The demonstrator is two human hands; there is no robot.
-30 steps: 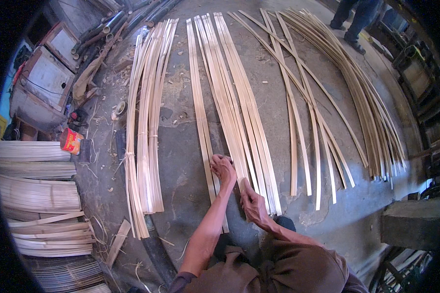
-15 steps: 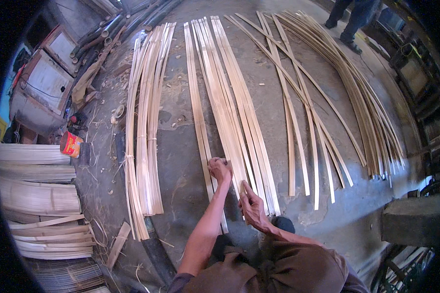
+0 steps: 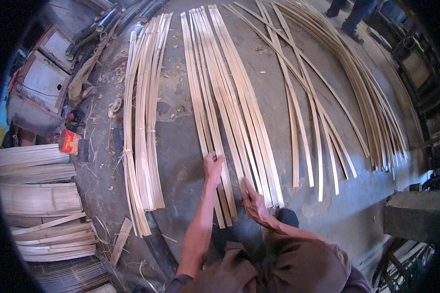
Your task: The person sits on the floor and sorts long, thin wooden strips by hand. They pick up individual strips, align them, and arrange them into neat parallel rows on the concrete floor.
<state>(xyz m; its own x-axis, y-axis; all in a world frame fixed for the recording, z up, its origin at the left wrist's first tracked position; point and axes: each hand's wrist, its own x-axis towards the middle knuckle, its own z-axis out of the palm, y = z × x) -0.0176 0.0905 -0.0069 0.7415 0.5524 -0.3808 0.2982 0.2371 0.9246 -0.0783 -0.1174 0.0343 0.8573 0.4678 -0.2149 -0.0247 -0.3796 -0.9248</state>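
Note:
Long, pale bamboo strips (image 3: 230,88) lie side by side on the floor in front of me, running away from my knees. My left hand (image 3: 213,168) is closed around a few narrow strips (image 3: 201,107) on the left side of this row; their near ends (image 3: 226,210) stick out below the fist. Lower and to the right, my right hand (image 3: 254,202) pinches the near end of a strip at the middle of the row. Its fingertips are partly hidden. A gap shows between the strips at my two hands.
Tied strip bundles (image 3: 144,132) lie to the left. Crossed loose strips (image 3: 303,93) and a thick strip pile (image 3: 357,93) are on the right. Stacked slats (image 3: 39,198) and a red tin (image 3: 69,142) stand far left. Another person's legs (image 3: 352,19) show at the top right.
My left hand has shifted slightly left and away from me, with strips now separated from the row toward the left strip. My right hand stays at the near ends. The view has tilted slightly.

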